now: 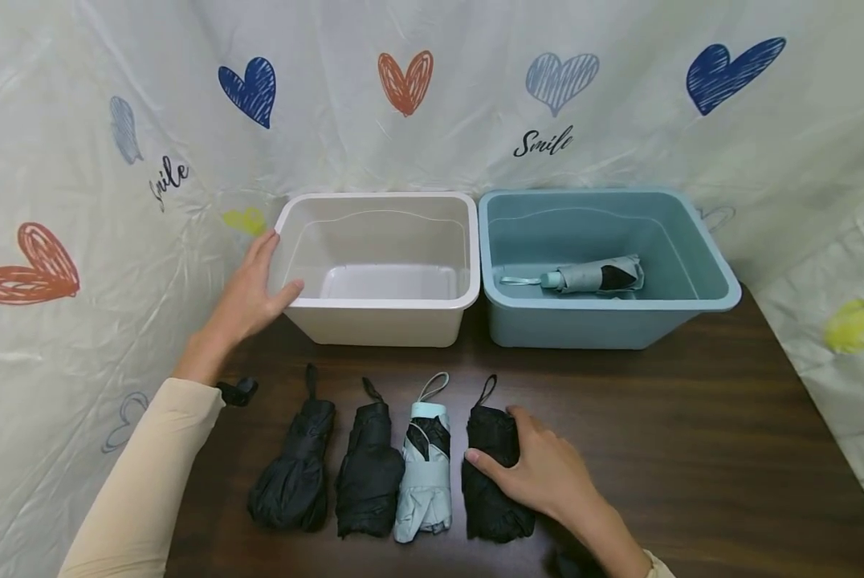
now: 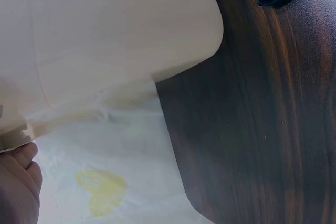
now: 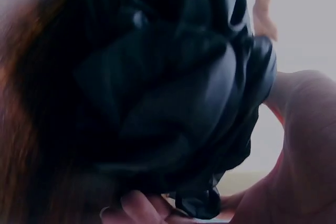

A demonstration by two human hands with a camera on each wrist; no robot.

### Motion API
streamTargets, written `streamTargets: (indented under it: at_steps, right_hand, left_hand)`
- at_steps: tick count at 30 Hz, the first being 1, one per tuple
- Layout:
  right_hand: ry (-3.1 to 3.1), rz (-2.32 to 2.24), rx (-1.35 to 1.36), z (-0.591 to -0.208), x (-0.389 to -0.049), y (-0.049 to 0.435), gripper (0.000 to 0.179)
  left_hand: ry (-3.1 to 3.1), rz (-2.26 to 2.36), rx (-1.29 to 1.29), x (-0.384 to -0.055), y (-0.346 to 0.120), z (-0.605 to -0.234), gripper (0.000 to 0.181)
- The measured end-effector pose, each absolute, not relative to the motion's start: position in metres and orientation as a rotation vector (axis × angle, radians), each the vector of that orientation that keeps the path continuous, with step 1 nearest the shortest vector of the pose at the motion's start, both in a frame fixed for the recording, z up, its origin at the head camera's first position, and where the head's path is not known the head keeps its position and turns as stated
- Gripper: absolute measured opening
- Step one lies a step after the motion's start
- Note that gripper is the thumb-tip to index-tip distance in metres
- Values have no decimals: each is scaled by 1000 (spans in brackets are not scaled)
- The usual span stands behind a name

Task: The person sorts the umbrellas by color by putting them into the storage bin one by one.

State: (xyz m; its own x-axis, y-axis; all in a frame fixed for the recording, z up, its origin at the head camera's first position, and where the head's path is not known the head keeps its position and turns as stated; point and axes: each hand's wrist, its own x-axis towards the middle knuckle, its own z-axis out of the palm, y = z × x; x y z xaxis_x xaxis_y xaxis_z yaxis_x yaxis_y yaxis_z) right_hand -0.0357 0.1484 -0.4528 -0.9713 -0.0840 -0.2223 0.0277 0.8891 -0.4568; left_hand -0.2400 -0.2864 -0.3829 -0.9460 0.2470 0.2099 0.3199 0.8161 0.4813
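rightmost black umbrella, folded, probably touching table, cream bin upright beyond

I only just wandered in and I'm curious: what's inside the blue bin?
Inside the blue bin I can see a folded pale-blue umbrella with a black patch. The front rim hides the nearest floor, and the umbrella covers whatever is beneath it.

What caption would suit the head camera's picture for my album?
The right hand grips the rightmost black folded fabric umbrella while the left hand touches a beige rectangular plastic bin.
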Motion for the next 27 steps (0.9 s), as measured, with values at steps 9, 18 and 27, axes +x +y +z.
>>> streamTargets:
  at_steps: [9, 18, 27]
  right_hand:
    - [2785, -728, 68, -455, -30, 139, 118]
    - [2783, -715, 182, -457, -25, 137, 114]
    - [2780, -676, 169, -459, -20, 131, 116]
  left_hand:
    - [-2850, -810, -454, -241, -287, -383, 91]
    - [-2831, -823, -458, -241, -287, -383, 92]
    - [-2856, -825, -446, -243, -289, -387, 92]
